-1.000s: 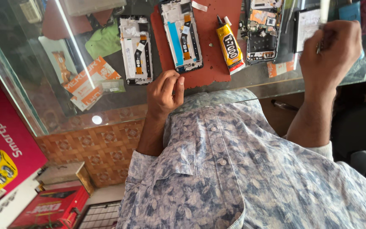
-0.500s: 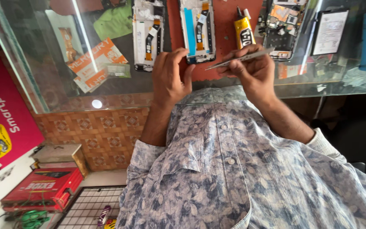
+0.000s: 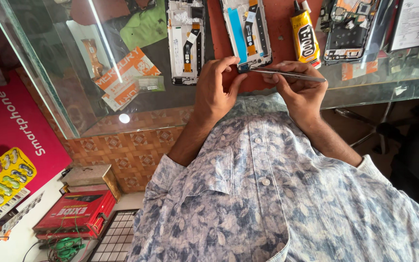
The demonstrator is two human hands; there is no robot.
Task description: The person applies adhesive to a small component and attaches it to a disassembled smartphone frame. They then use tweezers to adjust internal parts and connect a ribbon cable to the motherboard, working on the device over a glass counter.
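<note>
My left hand (image 3: 215,92) rests its fingertips on the near end of an opened phone frame (image 3: 246,30) with a blue strip, lying on a red mat (image 3: 282,39). My right hand (image 3: 299,90) pinches metal tweezers (image 3: 287,74), whose tip points left at the frame's bottom edge. A second opened phone frame (image 3: 186,39) lies to the left on the glass. A yellow glue tube (image 3: 304,35) stands just right of the blue-strip frame.
A glass counter (image 3: 64,92) carries another phone back with a circuit board (image 3: 349,29), a dark phone panel (image 3: 413,22) and orange packets (image 3: 127,77). Below left are a red box (image 3: 76,213), a yellow blister card (image 3: 3,177) and a wire rack (image 3: 115,237).
My right hand came down from the upper right with the tweezers and met my left hand at the blue-strip phone frame. The view shifted down and right.
</note>
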